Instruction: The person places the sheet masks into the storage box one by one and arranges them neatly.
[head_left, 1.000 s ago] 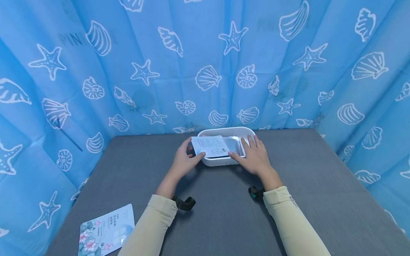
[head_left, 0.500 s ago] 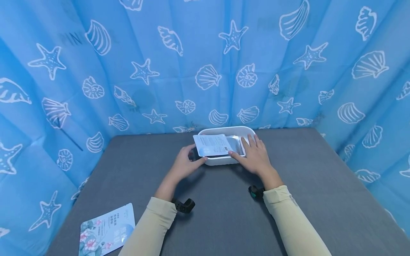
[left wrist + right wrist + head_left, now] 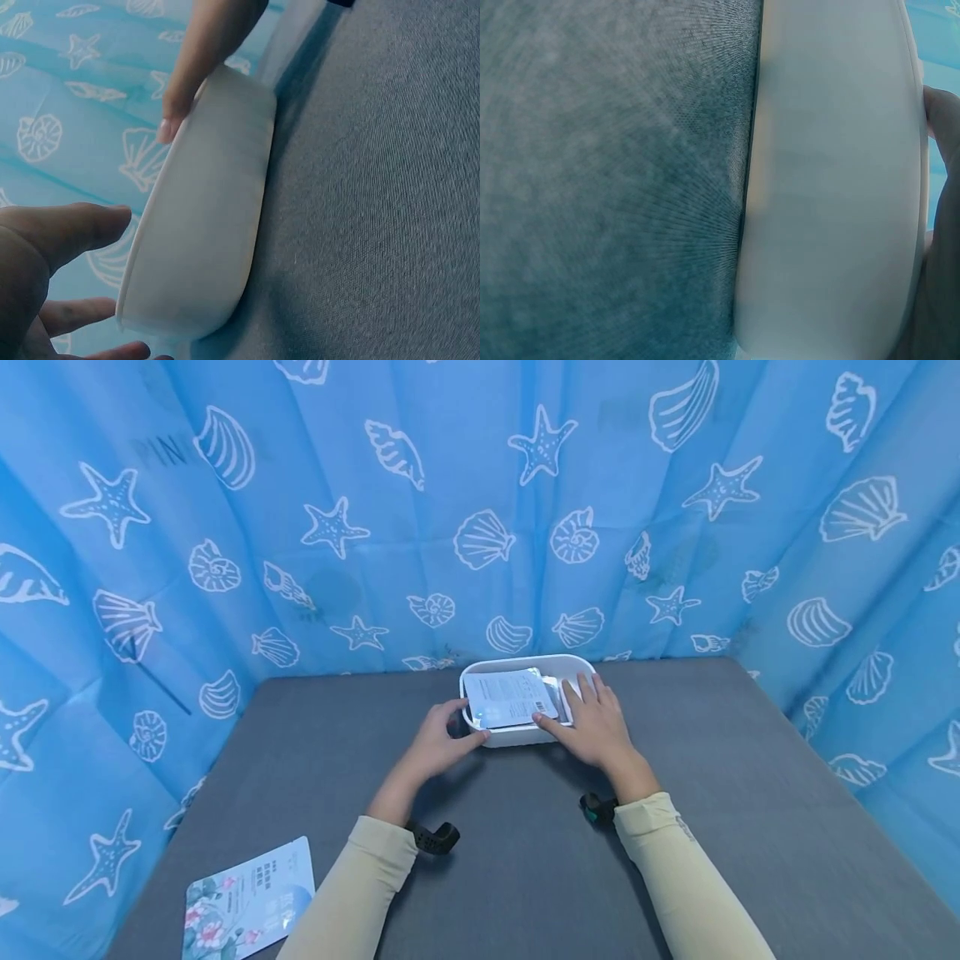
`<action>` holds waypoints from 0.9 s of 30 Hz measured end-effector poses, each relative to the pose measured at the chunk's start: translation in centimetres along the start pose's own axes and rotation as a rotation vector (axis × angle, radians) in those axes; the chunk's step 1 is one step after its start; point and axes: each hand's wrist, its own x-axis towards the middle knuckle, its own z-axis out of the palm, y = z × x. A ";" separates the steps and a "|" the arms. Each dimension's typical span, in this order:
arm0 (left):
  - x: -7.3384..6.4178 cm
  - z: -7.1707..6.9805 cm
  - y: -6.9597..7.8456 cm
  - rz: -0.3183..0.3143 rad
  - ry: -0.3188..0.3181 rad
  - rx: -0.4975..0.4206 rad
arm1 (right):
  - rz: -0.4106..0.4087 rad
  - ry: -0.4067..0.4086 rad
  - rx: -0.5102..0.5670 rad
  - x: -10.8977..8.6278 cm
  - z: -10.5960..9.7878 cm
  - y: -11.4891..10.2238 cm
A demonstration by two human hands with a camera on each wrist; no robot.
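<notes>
A white oval-cornered basin stands at the table's back edge. In it lies a pale blue sachet, printed side with a barcode facing up, over a silvery sachet that shows at its right. My left hand is at the basin's left end, thumb and fingers spread apart at the rim, holding nothing. My right hand rests over the right end, its fingers stretched across the opening and its thumb at the front rim. In the left wrist view, the left hand's thumb stands off the basin wall.
Another sachet, with pink flowers and printed text, lies on the grey cloth-covered table at the front left, beside my left sleeve. A blue curtain with white shells and starfish hangs right behind the table's back edge.
The pale blue sachet has come out of my left hand and dropped into the basin, a little to the right. My right hand has stayed in place on the basin.
</notes>
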 end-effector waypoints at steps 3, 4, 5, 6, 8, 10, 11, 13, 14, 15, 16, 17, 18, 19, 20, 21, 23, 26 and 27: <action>0.0 0.1 -0.1 0.012 -0.002 0.004 | 0.001 0.003 0.001 0.1 0.0 -0.1; 0.0 0.1 0.0 0.013 -0.002 0.003 | 0.001 0.004 0.000 0.0 -0.1 -0.1; 0.0 0.1 0.0 0.012 -0.003 0.003 | 0.000 0.005 0.001 0.1 -0.1 -0.1; 0.0 0.1 0.0 0.010 -0.003 0.002 | -0.002 0.005 0.001 0.1 -0.1 -0.2; 0.0 0.2 0.2 0.008 -0.005 0.012 | -0.002 0.006 0.007 0.0 -0.1 -0.2; -0.1 0.2 0.3 0.006 -0.012 0.024 | -0.004 0.008 0.009 0.0 -0.1 -0.3; -0.1 0.3 0.4 0.006 -0.016 0.032 | -0.003 0.009 0.010 0.0 -0.1 -0.3; -0.2 0.3 0.5 0.010 -0.024 0.046 | -0.003 0.010 0.008 0.0 -0.1 -0.3; -0.2 0.4 0.5 0.009 -0.029 0.050 | -0.003 0.011 0.008 0.0 -0.1 -0.3; -0.2 0.4 0.6 0.011 -0.032 0.054 | -0.003 0.011 0.006 0.0 -0.1 -0.3; -0.2 0.4 0.6 0.015 -0.033 0.059 | -0.003 0.010 0.007 0.0 -0.1 -0.3; -0.2 0.3 0.7 0.020 -0.033 0.060 | 0.000 0.009 0.006 0.0 -0.1 -0.3; -0.3 0.3 0.7 0.024 -0.033 0.059 | -0.001 0.008 0.006 0.0 -0.1 -0.3; -0.3 0.2 0.8 0.026 -0.033 0.058 | 0.001 0.011 0.005 0.0 -0.1 -0.3; -0.4 0.1 0.9 0.028 -0.033 0.054 | 0.001 0.010 0.007 0.0 -0.1 -0.3; -0.5 0.0 0.9 0.034 -0.032 0.051 | 0.001 0.010 0.006 0.0 -0.1 -0.3; -0.7 -0.2 0.9 0.042 -0.033 0.044 | 0.001 0.010 0.007 0.0 -0.1 -0.3; -1.0 -0.7 0.9 0.050 -0.034 0.041 | -0.002 0.011 0.013 0.0 -0.2 -0.2; -1.2 -0.9 0.9 0.052 -0.033 0.042 | -0.004 0.011 0.014 0.0 -0.1 -0.2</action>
